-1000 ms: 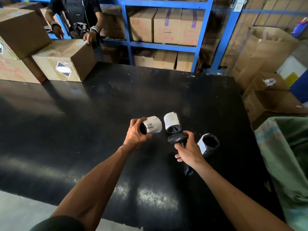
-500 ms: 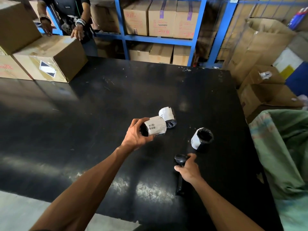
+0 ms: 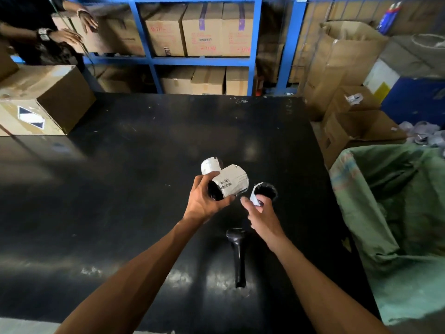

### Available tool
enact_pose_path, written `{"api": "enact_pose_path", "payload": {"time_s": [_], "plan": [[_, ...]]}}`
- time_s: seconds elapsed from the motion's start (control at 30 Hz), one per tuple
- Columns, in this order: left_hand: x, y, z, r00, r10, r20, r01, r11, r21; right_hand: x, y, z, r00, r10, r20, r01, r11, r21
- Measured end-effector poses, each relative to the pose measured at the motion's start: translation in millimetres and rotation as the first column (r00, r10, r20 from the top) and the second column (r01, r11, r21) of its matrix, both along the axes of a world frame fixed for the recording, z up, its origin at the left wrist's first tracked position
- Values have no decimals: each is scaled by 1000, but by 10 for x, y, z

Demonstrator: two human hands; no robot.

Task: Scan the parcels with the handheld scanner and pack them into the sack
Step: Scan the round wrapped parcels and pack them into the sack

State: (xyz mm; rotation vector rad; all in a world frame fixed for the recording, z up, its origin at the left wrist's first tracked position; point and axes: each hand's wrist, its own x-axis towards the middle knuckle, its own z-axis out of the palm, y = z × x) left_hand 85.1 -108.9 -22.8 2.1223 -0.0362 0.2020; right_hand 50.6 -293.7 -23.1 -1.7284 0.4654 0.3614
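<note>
Holding one labelled parcel (image 3: 228, 183), the left hand (image 3: 207, 201) is clenched around its dark end at the centre of the frame, barcode label turned upward. A second parcel (image 3: 210, 165) lies on the black table (image 3: 144, 165) just behind it; whether the two touch cannot be told. A third parcel (image 3: 263, 191) sits right of centre, and the right hand (image 3: 261, 218) has its fingertips closing on the near edge of that parcel; a full grasp is not confirmed. The handheld scanner (image 3: 237, 251) lies unheld on the table, below centre.

Progress, as a judgement: three parcels remain outside the green sack (image 3: 395, 213) at the right edge, so packing is still ahead; the sack's contents are not visible.

Change from half a second earlier: the right hand then rested on the scanner; it has since let go and moved up to the third parcel. The left hand keeps its grip on the same parcel.
</note>
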Motion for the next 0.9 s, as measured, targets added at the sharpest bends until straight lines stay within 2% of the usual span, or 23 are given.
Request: {"api": "enact_pose_path", "payload": {"time_s": [0.07,0.13,0.33,0.43,0.5,0.6,0.67,0.77,0.9], "plan": [[42,-362,24,1000,-23,8,24,999,-31,176,-138,247,997,-70,-26,74,970,233],[91,-743,59,997,-83,-4,83,993,-81,340,-334,381,987,-161,1,154,946,287],[206,-1942,154,953,-302,18,302,943,-137,589,-1517,520,934,-330,139,314,941,125],[289,-2593,83,910,-407,-79,379,893,-244,697,-2308,525,893,-416,174,395,908,142],[358,-3031,30,898,-411,-156,367,897,-247,786,-2841,485,865,-461,197,444,887,127],[508,-3659,-94,897,-389,-208,380,921,-82,891,-3612,384,846,-480,233,496,868,-10],[622,-4014,-191,899,-363,-246,382,924,29,896,-4026,330,865,-448,226,481,869,-118],[803,-4450,-325,882,-296,-367,366,921,136,923,-4575,125,909,-380,173,413,880,-233],[1092,-4860,-361,913,-164,-373,284,913,293,1092,-5061,-357,936,-343,75,349,887,-302]]}}
